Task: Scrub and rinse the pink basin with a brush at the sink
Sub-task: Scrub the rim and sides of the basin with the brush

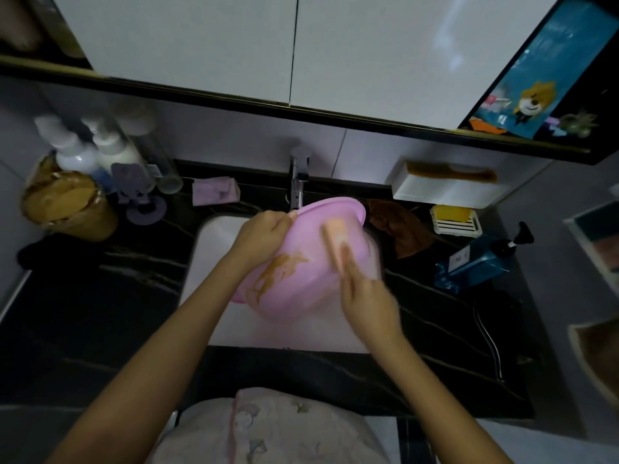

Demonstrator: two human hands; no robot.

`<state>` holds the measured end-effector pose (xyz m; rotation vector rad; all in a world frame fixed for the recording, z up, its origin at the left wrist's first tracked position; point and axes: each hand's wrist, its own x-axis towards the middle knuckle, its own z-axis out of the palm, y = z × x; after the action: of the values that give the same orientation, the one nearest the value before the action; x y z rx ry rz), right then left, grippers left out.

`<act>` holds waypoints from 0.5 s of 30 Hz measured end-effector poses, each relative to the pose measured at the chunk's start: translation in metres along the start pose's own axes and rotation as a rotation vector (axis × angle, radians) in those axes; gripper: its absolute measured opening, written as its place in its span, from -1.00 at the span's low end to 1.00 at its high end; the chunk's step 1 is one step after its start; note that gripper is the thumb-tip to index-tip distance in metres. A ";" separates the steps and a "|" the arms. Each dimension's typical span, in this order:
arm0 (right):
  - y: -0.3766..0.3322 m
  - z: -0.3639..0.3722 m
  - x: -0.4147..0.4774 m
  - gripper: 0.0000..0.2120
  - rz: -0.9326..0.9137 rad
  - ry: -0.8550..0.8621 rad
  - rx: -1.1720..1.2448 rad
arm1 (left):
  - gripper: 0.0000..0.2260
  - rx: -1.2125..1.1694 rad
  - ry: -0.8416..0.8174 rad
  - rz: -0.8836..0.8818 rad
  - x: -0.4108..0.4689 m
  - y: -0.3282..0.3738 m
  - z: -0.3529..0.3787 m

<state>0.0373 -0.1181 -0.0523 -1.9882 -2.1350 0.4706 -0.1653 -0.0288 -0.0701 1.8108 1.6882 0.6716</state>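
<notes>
My left hand [264, 236] grips the rim of the pink basin [311, 289] at its upper left edge, thumb on the lip, and holds the basin tilted above the white sink [214, 242], just below the tap [296, 185]. My right hand [366, 303] is closed round the brush [335, 237], fingers lying along its handle, with the head pressed on the basin's right side. The hand is blurred, and a brown stain [281, 269] lies left of the brush, between my two hands.

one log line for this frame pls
phase: scrubbing | left hand: grips pink basin rim, tilted over sink | right hand: holds brush on basin | brown stain: present
</notes>
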 end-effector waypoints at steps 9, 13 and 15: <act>-0.032 0.015 -0.013 -0.47 -0.092 -0.029 -0.048 | -0.51 -0.157 -0.120 -0.104 -0.003 -0.004 -0.004; -0.014 -0.004 0.003 -0.46 -0.010 -0.029 -0.086 | -0.54 -0.239 0.006 0.045 -0.024 -0.022 0.001; -0.013 -0.008 0.010 -0.48 0.021 -0.026 -0.085 | -0.63 -0.220 0.115 0.029 -0.039 -0.039 0.007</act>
<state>0.0273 -0.1079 -0.0411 -2.0614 -2.1865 0.4177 -0.1914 -0.0662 -0.1019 1.6723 1.5927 0.9512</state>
